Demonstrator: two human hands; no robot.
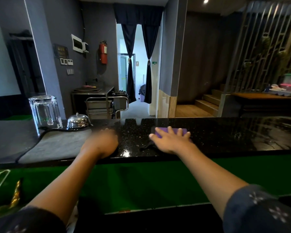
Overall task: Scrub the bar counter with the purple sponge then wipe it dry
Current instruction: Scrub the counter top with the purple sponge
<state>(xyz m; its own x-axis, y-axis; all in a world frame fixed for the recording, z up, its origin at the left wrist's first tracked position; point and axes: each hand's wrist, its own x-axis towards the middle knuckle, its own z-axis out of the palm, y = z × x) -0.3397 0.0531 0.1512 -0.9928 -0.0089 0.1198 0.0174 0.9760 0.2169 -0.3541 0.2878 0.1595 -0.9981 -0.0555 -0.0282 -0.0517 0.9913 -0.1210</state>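
Observation:
The black speckled bar counter (225,137) runs across the middle of the view and shines wet. A purple sponge (181,130) lies on it right of centre. My right hand (170,140) presses flat on the sponge with fingers spread and straight. My left hand (102,144) is blurred and rests at the right edge of a grey cloth (57,145) spread over the counter's left part. Its fingers look curled, and I cannot make out whether they grip the cloth.
An upturned clear glass (44,111) and a chrome call bell (78,121) stand at the back left of the counter. A green surface (141,182) lies below the counter's near edge. A steel trolley (106,105) stands beyond the counter.

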